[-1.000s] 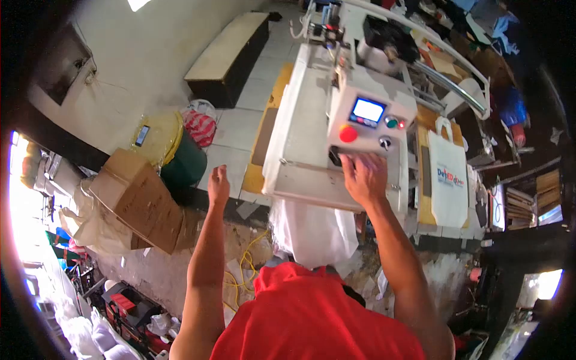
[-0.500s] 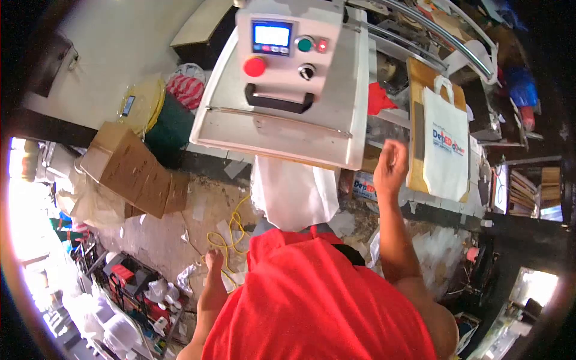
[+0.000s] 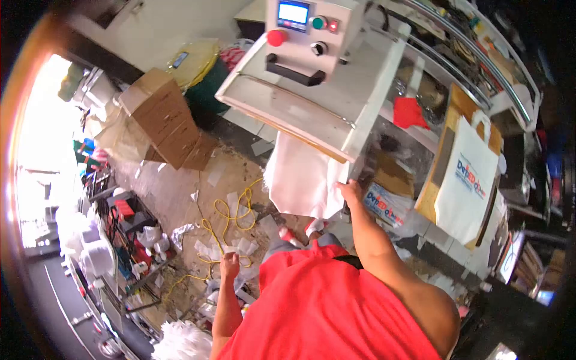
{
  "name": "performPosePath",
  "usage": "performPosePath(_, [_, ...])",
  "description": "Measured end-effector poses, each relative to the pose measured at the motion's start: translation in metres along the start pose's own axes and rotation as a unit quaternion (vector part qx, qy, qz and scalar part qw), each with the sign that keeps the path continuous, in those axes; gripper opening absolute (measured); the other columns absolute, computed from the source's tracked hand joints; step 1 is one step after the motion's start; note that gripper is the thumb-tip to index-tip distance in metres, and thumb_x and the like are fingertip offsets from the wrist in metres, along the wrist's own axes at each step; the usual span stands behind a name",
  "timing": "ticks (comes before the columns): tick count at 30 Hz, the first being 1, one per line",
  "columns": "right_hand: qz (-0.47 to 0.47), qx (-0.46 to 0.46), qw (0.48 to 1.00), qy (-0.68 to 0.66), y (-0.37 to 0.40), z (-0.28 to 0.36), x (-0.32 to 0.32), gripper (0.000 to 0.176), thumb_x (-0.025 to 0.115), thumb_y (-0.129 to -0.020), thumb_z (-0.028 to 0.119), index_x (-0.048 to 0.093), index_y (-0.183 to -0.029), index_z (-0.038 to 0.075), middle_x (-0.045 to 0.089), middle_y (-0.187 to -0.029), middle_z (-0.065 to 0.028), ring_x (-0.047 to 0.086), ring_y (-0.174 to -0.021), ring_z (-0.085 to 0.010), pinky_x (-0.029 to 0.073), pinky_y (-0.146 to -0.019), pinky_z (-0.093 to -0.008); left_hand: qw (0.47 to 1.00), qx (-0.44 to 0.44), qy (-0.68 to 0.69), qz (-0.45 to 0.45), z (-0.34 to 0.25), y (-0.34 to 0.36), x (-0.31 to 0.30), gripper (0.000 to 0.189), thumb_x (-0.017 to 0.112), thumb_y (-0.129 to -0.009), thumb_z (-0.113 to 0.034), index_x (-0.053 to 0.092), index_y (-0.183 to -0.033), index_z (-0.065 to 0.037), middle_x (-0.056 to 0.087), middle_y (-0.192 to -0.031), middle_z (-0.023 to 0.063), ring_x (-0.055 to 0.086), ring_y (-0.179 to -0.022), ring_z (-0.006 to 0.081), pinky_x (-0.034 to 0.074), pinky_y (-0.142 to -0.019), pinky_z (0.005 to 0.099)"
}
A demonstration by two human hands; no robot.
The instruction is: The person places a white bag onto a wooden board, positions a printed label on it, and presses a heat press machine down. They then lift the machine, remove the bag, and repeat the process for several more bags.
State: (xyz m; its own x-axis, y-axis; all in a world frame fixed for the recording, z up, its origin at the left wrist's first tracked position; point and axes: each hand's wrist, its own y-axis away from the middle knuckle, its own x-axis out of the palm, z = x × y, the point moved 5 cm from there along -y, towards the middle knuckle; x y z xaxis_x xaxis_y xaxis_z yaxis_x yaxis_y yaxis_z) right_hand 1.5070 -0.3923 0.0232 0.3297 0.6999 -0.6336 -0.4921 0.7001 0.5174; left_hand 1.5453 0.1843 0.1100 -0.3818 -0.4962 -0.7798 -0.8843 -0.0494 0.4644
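Note:
A white cloth bag (image 3: 303, 180) hangs out from beneath the front edge of the heat press (image 3: 288, 111). At the bag's right edge, my right hand (image 3: 350, 191) has its thumb and fingers closed on the fabric. My left hand (image 3: 229, 264) is low at my left side, fingers curled, with nothing visible in it. Above the bag, the press carries a control box with a lit screen (image 3: 293, 14), a red button (image 3: 276, 38) and a black handle (image 3: 295, 71). A printed white bag (image 3: 471, 180) lies flat on a wooden board to the right.
Cardboard boxes (image 3: 165, 114) are stacked at the left, near a bin with a yellow cover (image 3: 195, 63). A yellow cord (image 3: 225, 222) and paper scraps litter the floor. A red cloth (image 3: 411, 113) and an opened carton (image 3: 390, 180) lie between press and board.
My right hand has come down and left from beside the printed bag to the white bag under the press. The view has turned, and my left hand stays low.

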Motion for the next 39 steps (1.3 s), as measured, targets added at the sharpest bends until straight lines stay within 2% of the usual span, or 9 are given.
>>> performPosePath(10, [-0.100,-0.062,0.992,-0.041,-0.004,0.001,-0.014,0.042,0.081,-0.077,0.030,0.071,-0.099,-0.004,0.074,-0.097,-0.0179,0.071,-0.087,-0.0270,0.054,-0.079,-0.0379,0.986,-0.114,0.115,0.024,0.167,0.082,0.103,0.038,0.063,-0.090,-0.034,0.071,-0.106,0.000,0.073,-0.100,0.0209,0.071,-0.098,0.0326,0.053,-0.087,0.0411])
performPosePath(13, [-0.103,-0.068,0.992,0.026,0.025,0.034,-0.041,0.036,0.076,-0.081,0.025,0.070,-0.100,-0.005,0.072,-0.099,-0.0179,0.069,-0.092,-0.0253,0.052,-0.083,-0.0396,0.997,-0.032,0.068,0.020,0.106,0.125,0.074,0.038,0.063,-0.091,-0.033,0.070,-0.108,0.001,0.073,-0.101,0.0213,0.071,-0.098,0.0325,0.054,-0.087,0.0403])
performPosePath(18, [0.027,-0.068,0.938,-0.338,0.087,0.014,-0.064,0.034,0.074,-0.083,0.013,0.063,-0.111,-0.003,0.069,-0.102,-0.0143,0.066,-0.087,-0.0229,0.053,-0.079,-0.0360,0.985,0.013,0.172,0.004,0.107,0.146,0.093,0.040,0.064,-0.094,-0.034,0.066,-0.117,-0.002,0.072,-0.108,0.0182,0.070,-0.098,0.0321,0.054,-0.086,0.0404])
performPosePath(22, [0.033,-0.085,0.933,-0.349,0.227,0.019,-0.134,0.050,0.075,-0.083,0.010,0.056,-0.128,-0.003,0.068,-0.103,-0.0125,0.065,-0.090,-0.0193,0.053,-0.078,-0.0318,0.775,-0.152,0.549,0.273,0.007,0.181,0.106,0.081,0.047,-0.096,-0.067,0.026,-0.155,-0.015,0.047,-0.147,0.0226,0.061,-0.115,0.0410,0.050,-0.094,0.0572])
performPosePath(25, [0.087,-0.136,0.877,-0.453,0.268,-0.018,-0.158,0.065,0.077,-0.083,0.011,0.047,-0.139,-0.001,0.068,-0.104,-0.0123,0.065,-0.090,-0.0178,0.053,-0.077,-0.0301,0.682,-0.100,0.588,0.424,-0.102,0.202,0.082,0.078,0.040,-0.097,-0.069,0.032,-0.151,-0.014,0.055,-0.138,0.0201,0.063,-0.113,0.0381,0.051,-0.095,0.0540])
performPosePath(29, [0.018,-0.173,0.941,-0.290,0.328,-0.019,-0.242,0.072,0.078,-0.083,0.014,0.044,-0.146,0.007,0.068,-0.096,-0.0080,0.063,-0.086,-0.0143,0.051,-0.077,-0.0299,0.878,0.234,0.368,0.200,-0.197,0.176,0.053,0.054,0.067,-0.096,-0.027,0.046,-0.143,-0.010,0.065,-0.117,0.0133,0.067,-0.090,0.0203,0.056,-0.078,0.0338])
performPosePath(32, [-0.034,-0.282,0.939,-0.194,0.326,-0.014,-0.313,0.048,0.075,-0.088,0.014,0.059,-0.132,0.008,0.069,-0.098,-0.0027,0.064,-0.084,-0.0113,0.052,-0.075,-0.0286,0.906,0.382,0.168,0.072,-0.323,0.221,-0.035,0.047,0.067,-0.088,-0.002,0.053,-0.133,-0.006,0.065,-0.110,0.0124,0.063,-0.085,0.0165,0.052,-0.073,0.0287])
performPosePath(38, [-0.293,-0.429,0.844,-0.133,0.356,0.057,-0.550,0.033,0.065,-0.096,0.020,0.063,-0.128,0.011,0.064,-0.089,-0.0004,0.052,-0.076,-0.0077,0.047,-0.072,-0.0255,0.720,0.626,0.246,-0.173,-0.582,0.316,-0.119,0.041,0.056,-0.097,0.000,0.051,-0.138,-0.003,0.064,-0.126,0.0127,0.061,-0.106,0.0164,0.049,-0.090,0.0298])
performPosePath(39, [-0.413,-0.535,0.723,-0.141,0.370,0.064,-0.591,0.032,0.061,-0.098,0.017,0.062,-0.129,0.011,0.069,-0.099,-0.0053,0.060,-0.085,-0.0112,0.050,-0.080,-0.0280,0.651,0.679,0.259,-0.218,-0.615,0.360,-0.132,0.042,0.052,-0.100,-0.001,0.047,-0.141,-0.003,0.061,-0.132,0.0138,0.061,-0.111,0.0180,0.050,-0.094,0.0323])
